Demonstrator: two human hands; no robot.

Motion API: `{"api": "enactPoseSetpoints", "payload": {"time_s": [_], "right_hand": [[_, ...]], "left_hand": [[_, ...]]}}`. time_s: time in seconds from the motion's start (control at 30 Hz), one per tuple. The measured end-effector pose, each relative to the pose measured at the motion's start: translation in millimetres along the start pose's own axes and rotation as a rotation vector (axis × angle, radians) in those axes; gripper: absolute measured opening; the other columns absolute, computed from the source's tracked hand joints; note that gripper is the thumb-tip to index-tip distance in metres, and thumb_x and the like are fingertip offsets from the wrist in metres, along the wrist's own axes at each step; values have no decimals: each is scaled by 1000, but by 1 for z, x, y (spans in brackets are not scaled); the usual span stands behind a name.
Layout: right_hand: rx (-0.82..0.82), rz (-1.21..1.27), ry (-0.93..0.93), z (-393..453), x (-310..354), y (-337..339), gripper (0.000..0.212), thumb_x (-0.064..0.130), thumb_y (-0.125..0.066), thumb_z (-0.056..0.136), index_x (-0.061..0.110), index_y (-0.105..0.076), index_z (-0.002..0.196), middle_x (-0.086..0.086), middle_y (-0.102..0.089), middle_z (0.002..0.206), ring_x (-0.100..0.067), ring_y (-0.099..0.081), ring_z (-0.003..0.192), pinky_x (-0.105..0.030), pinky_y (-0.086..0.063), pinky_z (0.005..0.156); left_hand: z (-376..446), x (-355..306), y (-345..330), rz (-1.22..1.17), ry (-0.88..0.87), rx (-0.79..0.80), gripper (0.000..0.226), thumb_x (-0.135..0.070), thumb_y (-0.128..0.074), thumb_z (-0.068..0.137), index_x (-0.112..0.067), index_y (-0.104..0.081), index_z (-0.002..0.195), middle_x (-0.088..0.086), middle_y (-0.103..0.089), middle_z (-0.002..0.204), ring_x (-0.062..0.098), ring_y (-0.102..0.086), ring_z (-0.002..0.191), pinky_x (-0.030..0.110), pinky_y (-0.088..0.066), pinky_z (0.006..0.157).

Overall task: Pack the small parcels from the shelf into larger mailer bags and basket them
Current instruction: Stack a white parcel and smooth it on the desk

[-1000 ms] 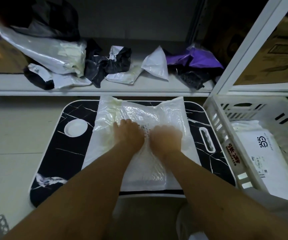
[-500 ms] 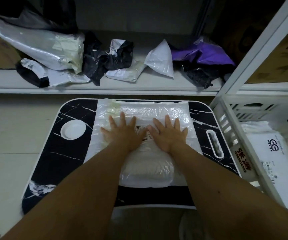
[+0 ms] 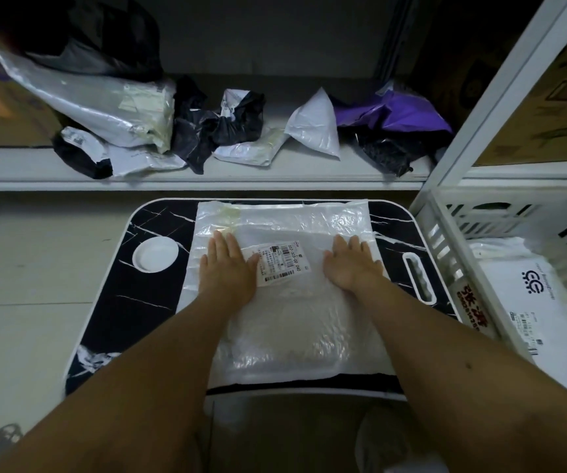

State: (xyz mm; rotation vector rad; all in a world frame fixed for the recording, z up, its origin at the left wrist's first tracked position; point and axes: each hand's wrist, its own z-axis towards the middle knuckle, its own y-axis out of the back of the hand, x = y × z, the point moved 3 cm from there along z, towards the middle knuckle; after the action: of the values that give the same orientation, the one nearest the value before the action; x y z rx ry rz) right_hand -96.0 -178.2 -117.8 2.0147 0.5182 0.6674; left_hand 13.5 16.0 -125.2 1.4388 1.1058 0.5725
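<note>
A large white mailer bag lies flat on the black marble-patterned lap table, with a bulge in its near half and a shipping label facing up. My left hand presses flat on the bag left of the label, fingers straight. On the bag's right side my right hand presses flat too. Small parcels lie on the shelf behind: a silver one, black ones, a white one and a purple one.
A white slatted basket stands to the right of the table and holds a white packed mailer. A white shelf post rises beside it. Cardboard boxes sit on the right shelf. Pale floor tiles lie to the left.
My hands have slid apart from the middle of the bag to either side of the label, flattening the bag's far flap against the table.
</note>
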Motion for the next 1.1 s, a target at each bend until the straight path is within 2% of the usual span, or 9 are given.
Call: {"api": "enactPoseSetpoints", "payload": {"time_s": [0.13, 0.33, 0.5, 0.7, 0.87, 0.93, 1.0, 1.07, 1.1], "right_hand": [[-261, 4, 9, -42, 27, -14, 47, 41, -24, 100, 29, -25, 146, -10, -24, 155, -31, -18, 144, -64, -22, 109], [-309, -53, 146, -102, 35, -58, 54, 52, -15, 101, 40, -2, 152, -6, 1, 163, -31, 6, 149, -65, -1, 114], [-234, -144, 197, -102, 9, -68, 61, 62, -6, 95, 42, 12, 150, -4, 13, 162, -34, 12, 148, -64, -2, 114], [-100, -210, 181, -97, 10, -61, 65, 64, -5, 95, 39, 20, 149, -10, 21, 160, -40, 14, 146, -63, -3, 115], [-6, -232, 182, -98, 9, -53, 63, 59, -12, 98, 38, 16, 150, -9, 16, 161, -40, 7, 147, -63, -11, 114], [-13, -220, 209, -97, 10, -45, 58, 52, -22, 101, 38, 4, 151, -11, -2, 161, -41, -11, 146, -61, -24, 111], [-63, -243, 245, -95, 10, -31, 51, 35, -37, 101, 34, -16, 148, -13, -37, 143, -35, -43, 127, -52, -42, 100], [-139, -264, 261, -94, 11, -15, 39, 22, -42, 97, 24, -38, 136, -8, -52, 115, -26, -55, 104, -42, -48, 90], [-176, -259, 251, -92, 11, -8, 32, 19, -41, 96, 19, -46, 128, -7, -54, 109, -25, -56, 100, -40, -48, 89]], "left_hand": [[-35, -27, 6, 136, -5, -68, 67, -49, -10, 100, -11, 7, 152, 14, 13, 159, 32, 11, 147, 57, -3, 117], [-87, -30, -19, 238, -76, 54, 63, -59, -5, 96, -33, 25, 146, 7, 28, 156, 37, 22, 143, 67, -3, 111], [-92, -10, -19, 161, -38, 133, 73, -73, -5, 87, -39, 29, 142, 3, 33, 154, 38, 24, 143, 70, -7, 109], [-85, -6, -13, 156, 10, 328, 119, -90, -43, 65, -38, 32, 142, 5, 41, 150, 44, 28, 139, 74, -12, 106], [-83, -6, -3, 225, 61, 486, 149, -72, -77, 52, -36, 39, 137, 9, 46, 146, 51, 24, 137, 73, -18, 105], [-77, -8, 1, 297, 72, 520, 148, -70, -79, 52, -33, 34, 141, 18, 35, 151, 54, 7, 140, 69, -21, 108], [-69, -17, 13, 302, 52, 469, 124, -75, -66, 64, -27, 7, 152, 24, -6, 157, 48, -27, 137, 63, -31, 106], [-59, -31, 33, 334, -42, 285, 81, -77, -41, 81, -20, -40, 138, 12, -56, 126, 31, -56, 114, 48, -43, 97], [-53, -41, 44, 361, -81, 193, 68, -73, -31, 88, -19, -55, 123, 4, -62, 105, 24, -60, 101, 39, -44, 89]]}}
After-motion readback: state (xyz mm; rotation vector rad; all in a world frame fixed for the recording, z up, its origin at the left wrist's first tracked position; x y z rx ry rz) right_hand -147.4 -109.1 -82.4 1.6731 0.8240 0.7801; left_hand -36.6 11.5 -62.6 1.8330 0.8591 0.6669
